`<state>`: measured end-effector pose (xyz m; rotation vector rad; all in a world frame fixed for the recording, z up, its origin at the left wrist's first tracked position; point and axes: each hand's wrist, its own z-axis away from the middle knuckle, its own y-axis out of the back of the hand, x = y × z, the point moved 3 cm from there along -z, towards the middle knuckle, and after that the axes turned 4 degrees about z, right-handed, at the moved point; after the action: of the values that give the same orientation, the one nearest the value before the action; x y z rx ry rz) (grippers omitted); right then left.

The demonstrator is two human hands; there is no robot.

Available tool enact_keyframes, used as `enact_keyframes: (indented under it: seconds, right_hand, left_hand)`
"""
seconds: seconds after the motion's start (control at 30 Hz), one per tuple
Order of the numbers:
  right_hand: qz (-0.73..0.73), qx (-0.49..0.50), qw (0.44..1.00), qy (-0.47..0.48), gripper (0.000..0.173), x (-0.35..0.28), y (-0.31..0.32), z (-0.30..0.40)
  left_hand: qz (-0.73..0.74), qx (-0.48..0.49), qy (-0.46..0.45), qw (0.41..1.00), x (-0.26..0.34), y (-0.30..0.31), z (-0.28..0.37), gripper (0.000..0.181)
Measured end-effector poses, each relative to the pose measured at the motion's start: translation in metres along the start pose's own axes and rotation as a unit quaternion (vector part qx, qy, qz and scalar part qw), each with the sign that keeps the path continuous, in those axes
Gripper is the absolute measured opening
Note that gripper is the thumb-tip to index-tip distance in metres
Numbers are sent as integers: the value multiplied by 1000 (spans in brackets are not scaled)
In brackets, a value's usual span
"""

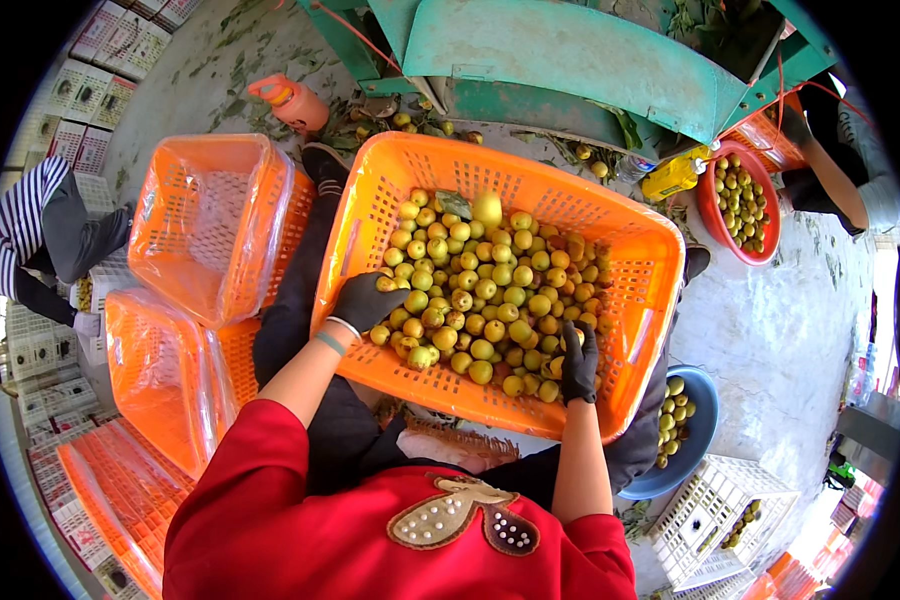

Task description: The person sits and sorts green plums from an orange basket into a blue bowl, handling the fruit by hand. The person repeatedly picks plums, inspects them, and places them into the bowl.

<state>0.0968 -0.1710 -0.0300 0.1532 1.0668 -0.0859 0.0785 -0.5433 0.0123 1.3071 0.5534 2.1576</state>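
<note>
A large orange perforated plastic crate (510, 176), lined with clear film, sits tilted across my lap. Small round yellow-green fruits (495, 292), several with brown blotches, are heaped in it. A bigger pale yellow fruit (487, 209) and a green leaf (453, 204) lie at the far side of the heap. My left hand (367, 306), in a dark glove, curls around fruit at the heap's left edge. On the right side, my right hand (580, 364), gloved too, holds a fruit between thumb and fingers. Both palms are hidden.
Film-lined orange crates (202, 225) stand on my left. On my right are a blue basin (701, 427), a white crate (720, 510) and a red basin (765, 161), all with fruit. A green metal machine (562, 67) stands ahead. People work at left (67, 217) and right (832, 172).
</note>
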Motion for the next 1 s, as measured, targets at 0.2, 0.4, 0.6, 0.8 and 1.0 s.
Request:
enact_keyframes:
  seconds: [0.2, 0.4, 0.6, 0.8, 1.0]
  right_hand:
    - [-42, 99, 994, 4, 32, -3, -1, 0]
    - [8, 4, 998, 61, 36, -3, -15, -2]
    - [109, 62, 985, 120, 34, -10, -14, 1]
    - [-119, 125, 980, -102, 57, -26, 0, 6]
    - [-376, 13, 901, -214, 47, -20, 5, -3]
  left_hand:
    - [-97, -49, 73, 991, 2, -49, -21, 52]
    - [-106, -218, 99, 965, 4, -80, -44, 78]
    - [-92, -404, 91, 906, 38, -77, -33, 88]
    - [-132, -457, 35, 879, 57, -69, -21, 66]
    - [-208, -509, 17, 835, 68, -102, 24, 66]
